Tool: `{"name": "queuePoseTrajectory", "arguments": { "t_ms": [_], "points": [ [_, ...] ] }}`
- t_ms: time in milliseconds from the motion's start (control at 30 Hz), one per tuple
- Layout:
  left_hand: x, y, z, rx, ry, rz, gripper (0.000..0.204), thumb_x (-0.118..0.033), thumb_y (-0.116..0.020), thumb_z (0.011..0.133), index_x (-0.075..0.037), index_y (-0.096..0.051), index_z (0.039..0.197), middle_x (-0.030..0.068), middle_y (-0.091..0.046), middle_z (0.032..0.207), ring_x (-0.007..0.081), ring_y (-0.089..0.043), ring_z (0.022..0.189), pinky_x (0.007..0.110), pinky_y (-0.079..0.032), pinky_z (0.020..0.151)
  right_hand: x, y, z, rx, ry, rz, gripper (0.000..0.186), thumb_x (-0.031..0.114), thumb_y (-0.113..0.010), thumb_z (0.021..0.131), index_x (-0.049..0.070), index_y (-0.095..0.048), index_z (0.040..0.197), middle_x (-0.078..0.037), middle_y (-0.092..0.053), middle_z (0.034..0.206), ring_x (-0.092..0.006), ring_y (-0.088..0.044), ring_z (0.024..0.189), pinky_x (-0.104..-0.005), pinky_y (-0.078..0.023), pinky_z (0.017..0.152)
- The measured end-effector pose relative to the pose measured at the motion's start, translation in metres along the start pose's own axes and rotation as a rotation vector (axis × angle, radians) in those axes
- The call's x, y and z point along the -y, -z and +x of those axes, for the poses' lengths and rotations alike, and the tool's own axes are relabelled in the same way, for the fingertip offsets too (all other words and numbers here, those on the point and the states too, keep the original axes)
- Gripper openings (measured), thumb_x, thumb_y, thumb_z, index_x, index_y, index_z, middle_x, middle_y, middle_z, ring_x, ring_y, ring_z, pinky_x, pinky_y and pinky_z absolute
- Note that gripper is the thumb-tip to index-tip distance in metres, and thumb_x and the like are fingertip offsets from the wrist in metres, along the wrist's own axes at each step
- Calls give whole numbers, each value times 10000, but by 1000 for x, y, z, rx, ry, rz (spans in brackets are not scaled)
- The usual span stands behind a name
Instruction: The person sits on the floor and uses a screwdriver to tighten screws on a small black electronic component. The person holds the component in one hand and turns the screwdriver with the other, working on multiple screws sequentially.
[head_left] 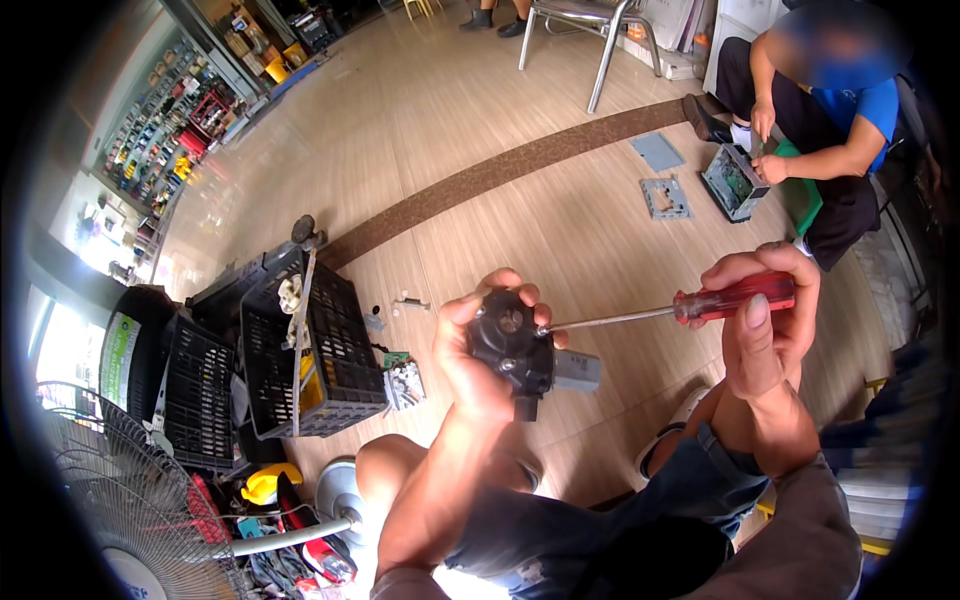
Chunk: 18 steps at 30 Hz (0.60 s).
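Observation:
My left hand (472,368) is wrapped round a black motor housing (512,345) with screws on its face and a grey block (577,371) sticking out at its right side. In my right hand (765,340) is a screwdriver (735,298) with a translucent red handle. Its long metal shaft points left, and the tip meets the right edge of the housing near a screw by my left fingertips. The palm side of the left hand and the back of the housing are hidden.
A black plastic crate (330,350) stands on the floor at left, beside a fan (130,490). At upper right a co-worker in a blue shirt (855,115) handles a grey metal box (735,183), with flat grey panels (657,152) lying nearby. A metal chair (590,20) stands at the far side.

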<state>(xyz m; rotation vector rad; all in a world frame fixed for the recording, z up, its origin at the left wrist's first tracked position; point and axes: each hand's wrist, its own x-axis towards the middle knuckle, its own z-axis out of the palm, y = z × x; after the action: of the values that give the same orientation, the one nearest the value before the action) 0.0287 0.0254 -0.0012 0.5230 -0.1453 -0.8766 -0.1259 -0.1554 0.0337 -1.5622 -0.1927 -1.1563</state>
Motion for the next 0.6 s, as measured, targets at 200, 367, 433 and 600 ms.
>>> {"name": "queuePoseTrajectory", "arguments": {
  "t_ms": [200,367,433,600],
  "points": [
    [0,1,1,11,6,-12,430,-453,-546,805,-96,-591,1040,78,-583,911,232,-560,824,446,-468,693,-2,0,1,24,-12,13,408,156,-548,973,-8,-340,1284,-245,-626,962,-223,-645,683,-326,-546,624],
    [0,0,-1,-11,3,12,425,-445,-552,800,-96,-590,1038,77,-585,909,231,-562,823,443,-466,692,-5,14,4,103,-7,-171,452,127,-557,965,-8,-320,1325,-242,-624,981,-221,-644,695,-326,-544,632],
    [0,1,-1,-20,2,17,422,-442,-552,799,-96,-590,1038,77,-586,907,230,-562,822,441,-466,692,-11,18,7,182,-6,-245,465,114,-561,961,-2,-315,1339,-242,-623,1001,-223,-647,732,-331,-545,651],
    [-2,2,-3,-43,-4,26,370,-397,-489,836,-98,-562,1040,62,-574,904,211,-558,801,428,-481,682,-14,-1,13,97,-170,205,455,44,-576,941,20,-334,1325,-241,-603,1118,-252,-631,1008,-386,-546,782]
  ]
}}
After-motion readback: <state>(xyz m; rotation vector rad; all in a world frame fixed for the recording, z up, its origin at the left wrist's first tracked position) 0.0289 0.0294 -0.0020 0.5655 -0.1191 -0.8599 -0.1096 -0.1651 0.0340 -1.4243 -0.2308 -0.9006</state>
